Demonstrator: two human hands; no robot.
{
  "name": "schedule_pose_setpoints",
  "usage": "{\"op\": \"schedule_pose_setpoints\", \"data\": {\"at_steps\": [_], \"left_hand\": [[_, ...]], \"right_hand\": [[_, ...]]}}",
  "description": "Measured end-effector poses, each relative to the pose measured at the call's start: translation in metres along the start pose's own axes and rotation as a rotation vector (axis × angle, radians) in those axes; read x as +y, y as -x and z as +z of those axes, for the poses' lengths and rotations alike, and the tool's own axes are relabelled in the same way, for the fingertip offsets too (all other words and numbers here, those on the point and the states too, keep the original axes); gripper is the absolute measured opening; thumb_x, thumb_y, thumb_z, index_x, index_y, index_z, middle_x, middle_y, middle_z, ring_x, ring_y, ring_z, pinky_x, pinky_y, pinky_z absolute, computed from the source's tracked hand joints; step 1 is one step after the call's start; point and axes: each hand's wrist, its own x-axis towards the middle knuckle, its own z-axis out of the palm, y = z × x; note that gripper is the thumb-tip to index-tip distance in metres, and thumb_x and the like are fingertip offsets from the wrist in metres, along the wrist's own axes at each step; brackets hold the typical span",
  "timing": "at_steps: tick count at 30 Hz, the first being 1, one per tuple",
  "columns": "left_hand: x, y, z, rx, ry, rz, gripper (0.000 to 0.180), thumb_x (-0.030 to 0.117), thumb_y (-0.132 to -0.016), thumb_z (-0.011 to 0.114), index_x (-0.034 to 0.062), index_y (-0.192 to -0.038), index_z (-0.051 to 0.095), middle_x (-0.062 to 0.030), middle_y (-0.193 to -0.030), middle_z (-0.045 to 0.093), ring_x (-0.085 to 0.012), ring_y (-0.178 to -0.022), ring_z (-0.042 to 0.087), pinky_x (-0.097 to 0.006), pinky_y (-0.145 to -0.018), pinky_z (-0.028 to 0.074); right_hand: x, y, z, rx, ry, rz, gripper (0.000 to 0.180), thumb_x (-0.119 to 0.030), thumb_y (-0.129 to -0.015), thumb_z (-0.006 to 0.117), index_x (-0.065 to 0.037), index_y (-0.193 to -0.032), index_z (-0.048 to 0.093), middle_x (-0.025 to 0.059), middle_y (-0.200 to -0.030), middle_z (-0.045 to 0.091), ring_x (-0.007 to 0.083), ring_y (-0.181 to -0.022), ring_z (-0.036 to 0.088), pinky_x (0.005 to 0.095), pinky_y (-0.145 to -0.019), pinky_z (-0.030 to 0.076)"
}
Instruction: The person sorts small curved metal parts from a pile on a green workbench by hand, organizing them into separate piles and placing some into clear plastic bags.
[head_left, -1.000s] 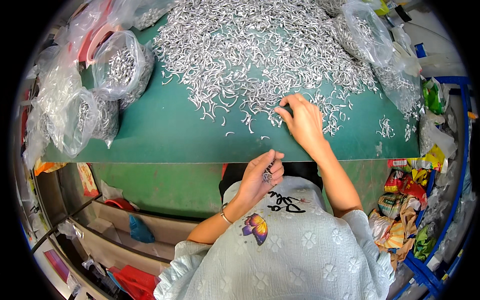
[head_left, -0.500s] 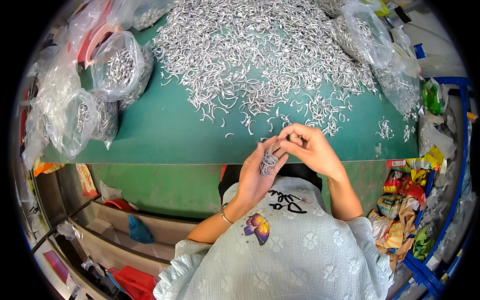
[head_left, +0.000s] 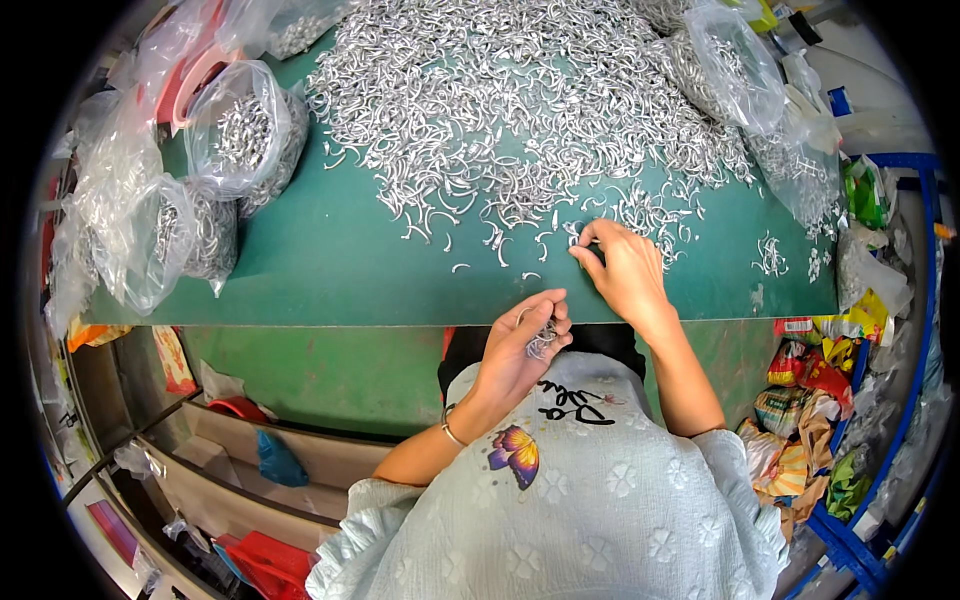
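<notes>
A bunch of small curved silvery metal pieces (head_left: 541,340) rests in my left hand (head_left: 512,355), whose fingers curl around it just at the near table edge. Over the green tabletop, my right hand (head_left: 628,275) reaches to the near fringe of a wide spread of the same curved metal pieces (head_left: 520,110). Its thumb and forefinger are bent toward each other beside a few loose pieces (head_left: 572,230). Whatever lies between those fingertips is too small to make out.
Clear plastic bags (head_left: 245,135) full of metal pieces stand at the left of the green table (head_left: 330,280). More filled bags (head_left: 735,75) crowd its right side. Colourful packets (head_left: 800,370) sit on a blue rack at the right. A brown shelf (head_left: 240,490) stands low on the left.
My right hand has left the left hand and moved forward to the loose pieces on the table. The left hand's fingers have curled in over the bunch.
</notes>
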Motion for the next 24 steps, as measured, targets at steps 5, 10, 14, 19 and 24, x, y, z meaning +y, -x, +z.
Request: {"op": "schedule_pose_setpoints", "data": {"at_steps": [5, 10, 14, 19, 24], "left_hand": [[-0.002, -0.002, -0.013, -0.085, 0.044, 0.003, 0.025, 0.014, -0.090, 0.055, 0.0000, -0.111, 0.054, -0.0066, -0.095, 0.056, -0.0147, -0.082, 0.053, -0.029, -0.075, 0.047], [0.001, -0.003, 0.008, 0.082, 0.050, 0.077, 0.028, 0.020, -0.093, 0.050, -0.0004, -0.111, 0.055, -0.0108, -0.104, 0.059, -0.0195, -0.094, 0.058, -0.032, -0.085, 0.048], [0.001, -0.004, 0.011, 0.132, 0.083, 0.121, 0.028, 0.024, -0.095, 0.046, 0.0005, -0.104, 0.057, -0.0083, -0.092, 0.060, -0.0202, -0.088, 0.058, -0.033, -0.081, 0.049], [0.000, -0.003, -0.002, -0.077, 0.091, 0.024, 0.025, 0.029, -0.095, 0.046, 0.0053, -0.092, 0.056, -0.0002, -0.069, 0.044, -0.0139, -0.072, 0.047, -0.026, -0.065, 0.043], [-0.001, 0.001, 0.001, 0.024, 0.031, 0.052, 0.024, 0.028, -0.094, 0.047, 0.0051, -0.096, 0.056, 0.0007, -0.065, 0.040, -0.0127, -0.068, 0.044, -0.025, -0.061, 0.040]], "right_hand": [[0.005, 0.004, -0.019, 0.009, -0.049, 0.048, 0.012, -0.013, -0.080, 0.062, -0.003, -0.080, 0.055, 0.0130, -0.067, 0.058, 0.0291, -0.055, 0.054, 0.0378, -0.051, 0.040], [-0.008, 0.016, -0.038, -0.259, -0.351, 0.082, 0.008, -0.007, -0.083, 0.060, 0.000, -0.084, 0.056, 0.0069, -0.062, 0.055, 0.0084, -0.052, 0.048, 0.0262, -0.048, 0.038], [-0.006, 0.014, -0.016, -0.160, -0.509, -0.078, 0.008, -0.008, -0.086, 0.055, 0.000, -0.088, 0.058, 0.0046, -0.067, 0.057, 0.0058, -0.059, 0.048, 0.0252, -0.051, 0.039], [-0.021, -0.036, -0.001, 0.027, -0.151, -0.081, 0.019, -0.017, -0.086, 0.056, -0.002, -0.099, 0.058, 0.0124, -0.070, 0.060, 0.0271, -0.061, 0.058, 0.0349, -0.054, 0.043], [-0.012, -0.025, 0.018, -0.011, 0.008, -0.303, 0.026, -0.019, -0.081, 0.062, -0.009, -0.104, 0.056, 0.0121, -0.071, 0.061, 0.0323, -0.064, 0.058, 0.0386, -0.055, 0.045]]}}
